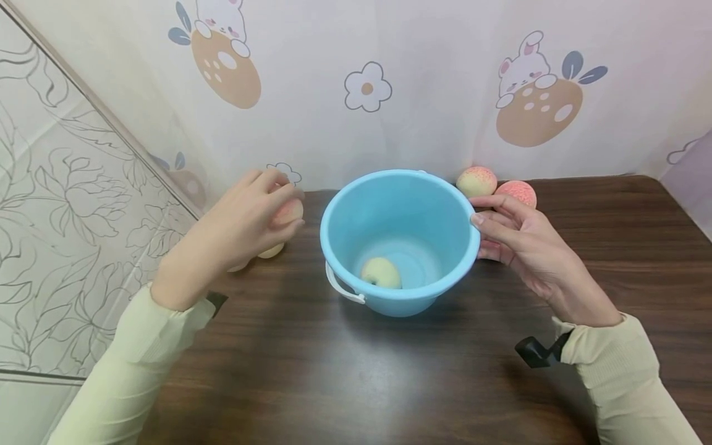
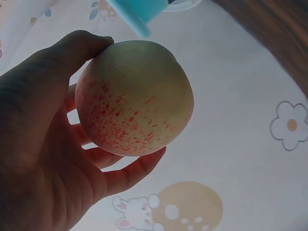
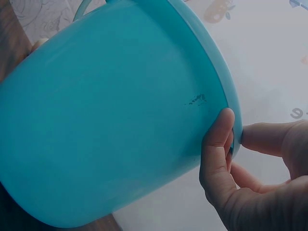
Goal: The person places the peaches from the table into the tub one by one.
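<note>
My left hand (image 1: pixel 236 216) grips a peach (image 2: pixel 137 101), pale yellow with red speckles, above the table to the left of a light blue bucket (image 1: pixel 397 303). In the left wrist view the thumb and fingers curve around the fruit. The bucket stands upright, and one pale peach (image 1: pixel 381 272) lies on its bottom. At the bucket's right side, my right hand (image 1: pixel 528 247) pinches the rim between thumb and fingers, clearly seen in the right wrist view, where the bucket wall (image 3: pixel 106 110) fills much of the picture.
Two pink-speckled peaches, one yellowish (image 1: pixel 476 182) and one pinker (image 1: pixel 517 193), lie behind my right hand. Below my left hand another peach (image 1: pixel 272 251) is partly hidden. The bucket's white handle (image 1: pixel 340 285) hangs at its front left. A patterned curtain (image 1: pixel 428 93) backs the dark wooden table (image 1: pixel 311 383).
</note>
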Demonstrator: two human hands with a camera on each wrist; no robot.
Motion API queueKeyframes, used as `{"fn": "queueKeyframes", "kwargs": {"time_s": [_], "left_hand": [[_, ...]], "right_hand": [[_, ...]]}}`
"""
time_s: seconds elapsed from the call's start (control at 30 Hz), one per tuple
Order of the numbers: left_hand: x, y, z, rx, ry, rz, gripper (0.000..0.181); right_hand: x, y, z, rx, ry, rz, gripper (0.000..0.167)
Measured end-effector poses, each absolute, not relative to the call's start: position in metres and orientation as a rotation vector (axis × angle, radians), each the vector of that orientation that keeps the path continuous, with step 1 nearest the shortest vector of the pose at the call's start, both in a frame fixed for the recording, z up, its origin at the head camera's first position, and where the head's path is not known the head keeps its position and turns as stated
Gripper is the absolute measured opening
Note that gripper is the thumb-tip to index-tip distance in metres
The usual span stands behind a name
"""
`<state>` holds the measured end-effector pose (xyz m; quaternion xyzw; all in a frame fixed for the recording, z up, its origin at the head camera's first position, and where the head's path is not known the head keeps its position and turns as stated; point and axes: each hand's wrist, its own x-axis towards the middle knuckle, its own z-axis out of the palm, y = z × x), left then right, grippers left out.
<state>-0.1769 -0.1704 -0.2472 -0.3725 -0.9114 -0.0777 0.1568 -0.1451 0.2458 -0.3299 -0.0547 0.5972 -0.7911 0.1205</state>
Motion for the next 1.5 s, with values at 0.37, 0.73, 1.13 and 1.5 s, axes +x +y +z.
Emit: {"fn": "queueKeyframes", "kwargs": {"time_s": [0.37,0.73,1.13,1.5], "left_hand": [[-0.185,-0.144,-0.233,-1.158,-2.506,-0.215,0.026],[-0.187,-0.117,-0.229,-1.200,-2.553,-0.215,0.028],[-0.191,-0.093,-0.233,-1.279,-2.668,-0.195,0.030],[-0.203,-0.073,-0.245,-1.460,-2.603,-0.149,0.028]], "right_hand": [[-0.145,0.246,-0.328,-0.151,1.757,-2.312,0.038],[-0.146,0.246,-0.330,-0.169,1.715,-2.325,0.038],[-0.146,0.245,-0.330,-0.168,1.717,-2.326,0.038],[-0.146,0.245,-0.330,-0.162,1.701,-2.336,0.038]]}}
